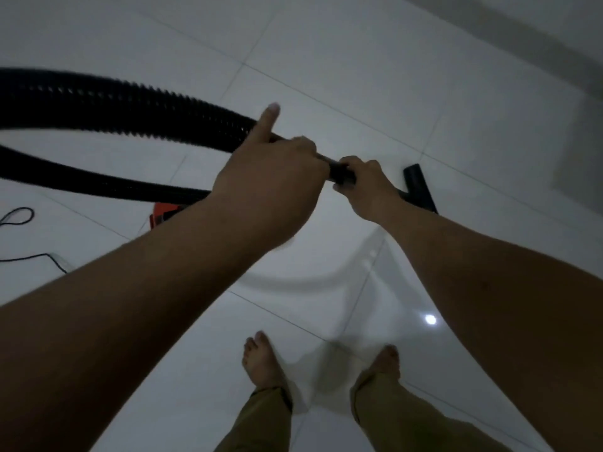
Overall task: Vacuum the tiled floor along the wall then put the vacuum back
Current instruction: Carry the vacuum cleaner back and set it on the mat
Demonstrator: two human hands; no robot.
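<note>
Both hands hold the vacuum's black tube out in front of the person. Left hand (274, 177) is curled round the tube where the ribbed hose (130, 109) joins it, with one finger stretched straight out, away from the body. Right hand (365, 187) wraps its fingers round the tube (341, 172) just beyond, the two hands nearly touching. From the right hand the tube runs away and down to the right, its long axis slanting toward the wall (538, 37), and ends in a flat black nozzle (421, 187) lying on the tiled floor (326, 60), set crosswise to the tube. Behind the left hand the hose sweeps off to the left in a wide loop and returns under the left forearm, where a small orange part of the vacuum body (163, 213) shows. A thin black cord (19, 216) lies on the tiles at far left. Two bare feet (264, 360) and olive trouser legs stand at the bottom.
</note>
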